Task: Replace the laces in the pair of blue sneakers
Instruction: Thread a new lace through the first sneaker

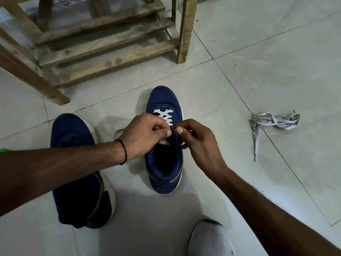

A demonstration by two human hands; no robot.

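Lacing the middle sneaker, the lower rows are done.
Your left hand (145,133) and right hand (199,143) both have curled fingers and pinch the white lace (164,116) at the upper eyelets of the sneaker (164,100) in the centre of the frame. The exact grip point is hidden. The lace is light, soft and floppy, so I think it is best to hold it close to its stiff tip. The second sneaker (79,169) lies at lower left, and the grey lace (275,122) at right.
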